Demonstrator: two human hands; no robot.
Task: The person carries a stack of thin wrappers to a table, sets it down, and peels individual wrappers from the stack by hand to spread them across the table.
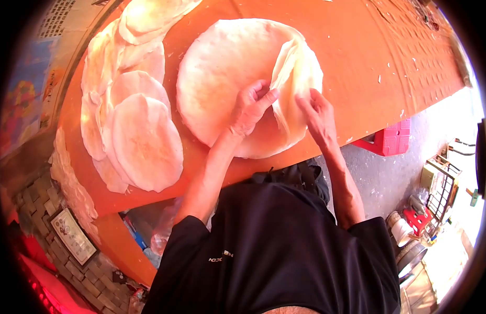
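A large pile of round, pale, thin sheets (222, 73) lies on the orange table, and its right part has a raised, folded sheet (292, 83). My left hand (252, 106) pinches the left edge of that fold between thumb and fingers. At the fold's right side is my right hand (317, 112), its thumb and fingertips closed on the sheet. Several thin oval sheets (146, 144) overlap in a stack to the left of the large round pile.
The orange table (353, 68) has wrinkled covering at its far right. Beyond its near edge stand a pink stool (395, 138), a wire rack (443, 180) and a small red stool (416, 220). A framed sheet (74, 236) lies on the floor at lower left.
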